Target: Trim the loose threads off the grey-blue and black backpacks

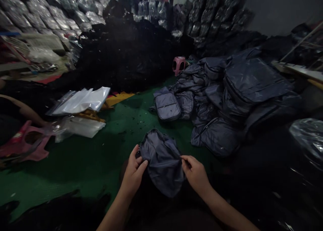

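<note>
Between my left hand and right hand, fingers pinching its edges, hangs a crumpled grey-blue fabric bag. Risk: a slipped pinch would drop it onto the green mat. Farther off lie piled grey-blue bags.
</note>
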Available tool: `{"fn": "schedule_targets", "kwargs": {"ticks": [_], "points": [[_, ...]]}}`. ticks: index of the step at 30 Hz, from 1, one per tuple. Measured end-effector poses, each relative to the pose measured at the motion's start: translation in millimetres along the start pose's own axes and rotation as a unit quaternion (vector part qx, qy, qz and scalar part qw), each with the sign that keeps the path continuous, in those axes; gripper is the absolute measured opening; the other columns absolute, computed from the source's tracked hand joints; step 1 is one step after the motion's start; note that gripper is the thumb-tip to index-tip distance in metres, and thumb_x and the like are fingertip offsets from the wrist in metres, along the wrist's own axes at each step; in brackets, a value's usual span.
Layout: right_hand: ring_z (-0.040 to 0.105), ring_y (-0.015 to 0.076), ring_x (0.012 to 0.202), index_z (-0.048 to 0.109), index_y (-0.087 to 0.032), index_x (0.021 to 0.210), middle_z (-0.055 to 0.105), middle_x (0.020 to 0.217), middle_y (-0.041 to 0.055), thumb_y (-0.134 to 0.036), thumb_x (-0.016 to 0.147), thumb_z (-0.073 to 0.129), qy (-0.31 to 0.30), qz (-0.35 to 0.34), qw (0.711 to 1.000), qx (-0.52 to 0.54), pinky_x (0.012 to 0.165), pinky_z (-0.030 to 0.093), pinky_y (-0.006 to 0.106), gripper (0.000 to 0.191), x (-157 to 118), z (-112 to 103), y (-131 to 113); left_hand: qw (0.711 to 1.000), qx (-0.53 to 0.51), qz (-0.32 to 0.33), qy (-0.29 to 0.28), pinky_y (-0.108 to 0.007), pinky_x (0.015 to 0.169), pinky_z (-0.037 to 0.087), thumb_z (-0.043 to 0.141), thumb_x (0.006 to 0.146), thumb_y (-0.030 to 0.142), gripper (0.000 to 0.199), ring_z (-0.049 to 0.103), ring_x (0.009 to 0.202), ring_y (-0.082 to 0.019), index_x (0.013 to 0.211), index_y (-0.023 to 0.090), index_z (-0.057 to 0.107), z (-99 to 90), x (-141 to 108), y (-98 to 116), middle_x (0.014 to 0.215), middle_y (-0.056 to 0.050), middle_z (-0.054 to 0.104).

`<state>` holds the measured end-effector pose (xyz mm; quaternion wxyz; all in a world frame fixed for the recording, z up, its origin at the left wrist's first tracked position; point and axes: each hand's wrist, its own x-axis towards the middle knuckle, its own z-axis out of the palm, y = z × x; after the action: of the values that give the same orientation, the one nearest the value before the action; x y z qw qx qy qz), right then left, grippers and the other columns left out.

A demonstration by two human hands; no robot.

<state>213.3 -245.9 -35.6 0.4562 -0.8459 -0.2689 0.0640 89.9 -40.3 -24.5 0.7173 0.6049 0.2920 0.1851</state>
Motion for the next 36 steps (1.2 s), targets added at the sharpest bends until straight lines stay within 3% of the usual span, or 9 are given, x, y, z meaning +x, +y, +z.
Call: {"fn": "schedule_targets", "kwargs": {"ticks": [3,8,11,14,20,25,31,36], "points": [[0.061,0.0227,0.085,0.066,-0.017,0.097,0.068,0.089,0.0081,-0.039,0.083,0.054,0.029,0.084,0.981,0.174,0.077,0.048,0.033,0.029,3,-3,-4,0.999,-0.032,-0.032,-0.025,-0.038,0.090,0.047,0.063,0.076,0.033,0.082,0.060,0.105,-0.023,0.143,0.023,0.017,-5.4,-1,-6,0.122,-0.013,0.058],[0.058,0.0175,0.072,0.067,-0.018,0.090,0.066,0.077,0.0028,-0.041,0.073,0.068,0.019,0.186,0.902,0.389,0.068,0.047,0.028,0.028,1,0,-9,0.995,-0.078,-0.052,-0.018,-0.039,0.090,0.047,0.061,0.077,0.033,0.082,0.061,0.103,-0.024,0.143,0.023,0.013,-3.0,-4,-13,0.116,-0.012,0.061],[0.045,0.0085,0.050,0.068,-0.018,0.090,0.058,0.064,-0.0016,-0.039,0.071,0.071,-0.001,0.230,0.891,0.391,0.042,0.034,0.019,0.028,-3,1,-3,0.995,-0.088,-0.053,0.005,-0.039,0.090,0.047,0.061,0.076,0.031,0.079,0.061,0.103,-0.023,0.142,0.023,0.017,-2.2,-3,-14,0.115,-0.012,0.063],[0.030,0.0039,0.040,0.068,-0.018,0.089,0.048,0.056,-0.0051,-0.040,0.070,0.072,-0.015,0.250,0.895,0.368,0.035,0.018,0.017,0.030,-8,1,6,0.993,-0.096,-0.067,0.010,-0.037,0.089,0.048,0.061,0.077,0.030,0.077,0.061,0.103,-0.023,0.141,0.024,0.019,-3.8,-1,-16,0.120,-0.011,0.061],[0.026,0.0025,0.036,0.067,-0.016,0.089,0.042,0.052,-0.0072,-0.042,0.067,0.074,-0.055,0.273,0.878,0.389,0.034,0.014,0.019,0.036,-13,0,13,0.990,-0.112,-0.083,0.011,-0.034,0.084,0.050,0.064,0.073,0.028,0.077,0.063,0.099,-0.021,0.140,0.025,0.025,-5.0,7,-22,0.122,-0.010,0.060],[0.026,0.0013,0.034,0.068,-0.016,0.087,0.049,0.056,-0.0058,-0.042,0.064,0.075,-0.057,0.281,0.873,0.394,0.032,0.014,0.019,0.036,-10,0,11,0.992,-0.084,-0.087,0.040,-0.035,0.085,0.050,0.064,0.070,0.024,0.077,0.064,0.096,-0.021,0.138,0.024,0.028,-2.9,14,-23,0.118,-0.010,0.061],[0.026,0.0008,0.034,0.068,-0.014,0.094,0.053,0.059,-0.0040,-0.040,0.067,0.072,-0.087,0.284,0.862,0.412,0.033,0.012,0.019,0.037,-7,-4,7,0.998,-0.015,-0.046,0.039,-0.032,0.091,0.046,0.061,0.074,0.025,0.070,0.056,0.112,-0.021,0.137,0.023,0.030,-2.9,21,-22,0.124,-0.010,0.056],[0.023,0.0025,0.035,0.065,-0.013,0.104,0.036,0.042,-0.0108,-0.030,0.066,0.073,-0.125,0.267,0.837,0.461,0.037,0.015,0.019,0.042,-9,-11,2,0.997,-0.011,-0.051,0.059,-0.032,0.089,0.048,0.059,0.075,0.022,0.067,0.059,0.106,-0.021,0.136,0.022,0.032,3.3,24,-15,0.121,-0.011,0.057]]}}
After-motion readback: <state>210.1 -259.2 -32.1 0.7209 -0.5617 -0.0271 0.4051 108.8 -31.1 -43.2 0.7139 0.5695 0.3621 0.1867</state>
